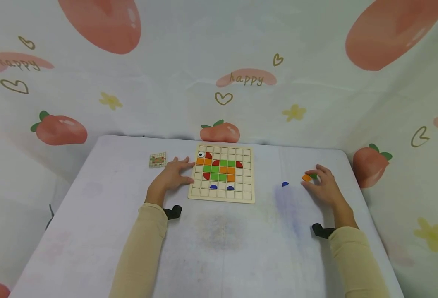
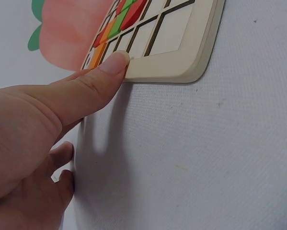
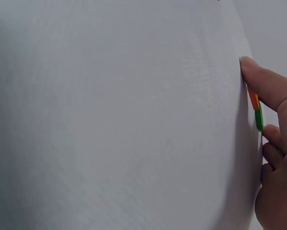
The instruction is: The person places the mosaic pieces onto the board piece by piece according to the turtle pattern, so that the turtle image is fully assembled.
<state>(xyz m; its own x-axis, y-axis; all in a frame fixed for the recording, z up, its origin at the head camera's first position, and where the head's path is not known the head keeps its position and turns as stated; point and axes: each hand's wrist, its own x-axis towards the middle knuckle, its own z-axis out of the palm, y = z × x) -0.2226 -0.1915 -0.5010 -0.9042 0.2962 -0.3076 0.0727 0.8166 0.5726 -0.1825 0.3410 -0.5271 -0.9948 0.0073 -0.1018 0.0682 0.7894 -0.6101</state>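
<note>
The wooden grid board carries a figure of green, orange, red and blue tiles, with a white eye tile at its upper left. My left hand rests at the board's left edge, fingers spread. In the left wrist view its thumb touches the rim near a corner. My right hand, right of the board, pinches an orange square tile between thumb and index finger, low at the table. A green tile lies against the orange one, partly covered by the fingers.
A blue half-round tile lies on the white table between the board and my right hand. Left of the board is a small pattern card. A printed cloth hangs behind the table.
</note>
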